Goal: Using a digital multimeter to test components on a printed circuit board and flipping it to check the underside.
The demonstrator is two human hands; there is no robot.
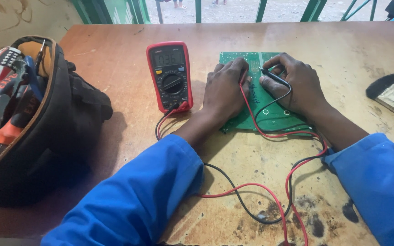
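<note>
On the flat green circuit board (pixel 270 116), stiff but fragile and best held by its edges, the left hand (pixel 225 89) pinches a red probe (pixel 243 78) while the right hand (pixel 297 82) pinches a slim black probe (pixel 274 76).

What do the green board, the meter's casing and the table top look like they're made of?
Green board: looks like rigid circuit-board laminate with a matte green coating, dotted with small holes and pads. Meter: seemingly a red rubbery shell around dark hard plastic, judging by its soft rounded edges. Table: probably wood or laminate, brown and dull, the surface worn pale with dark stains.
</note>
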